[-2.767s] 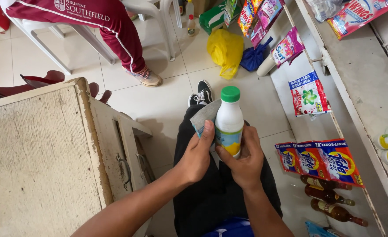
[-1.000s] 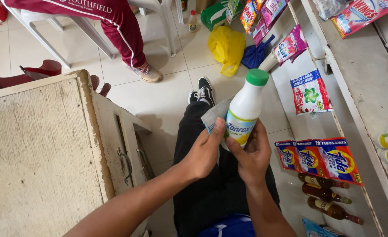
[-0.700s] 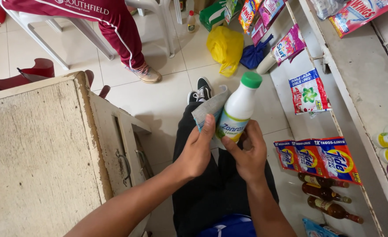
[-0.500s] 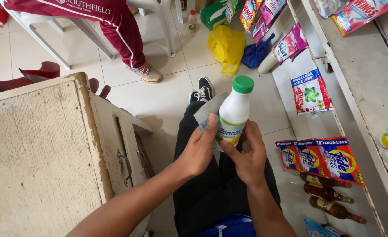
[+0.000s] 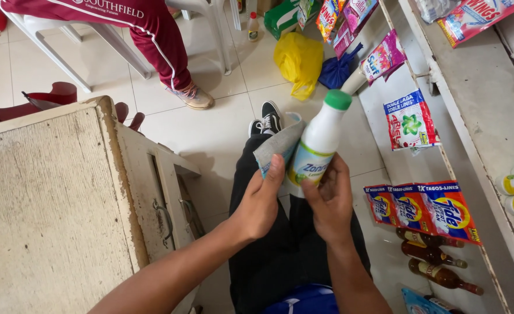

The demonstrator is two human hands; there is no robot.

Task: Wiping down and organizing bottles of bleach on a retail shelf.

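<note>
- Fingers (image 5: 315, 192) of the right hand (image 5: 329, 200) wrap the lower body of the white bottle (image 5: 315, 145) with the green cap (image 5: 337, 99), closed on it; the left hand (image 5: 260, 200) pinches a grey cloth (image 5: 277, 142) against the bottle's left side, thumb on top.
- Both hands hold the bottle in mid-air above the person's lap, tilted with its cap leaning far and to the right, with no counter under it.
- As I judge it, the grip sits low on the bottle, so the heavier upper part could swing over and slip free if either hand loosens.
- A drop would likely land on the tiled floor (image 5: 210, 128) near the black shoe (image 5: 270, 116), or strike the detergent sachets (image 5: 422, 209) hanging on the shelf (image 5: 484, 116) to the right.
- Rubbing hard near the cap might loosen it; whether it is tight cannot be told.
- Wooden cabinet (image 5: 53, 203) stands close on the left, limiting elbow room.
</note>
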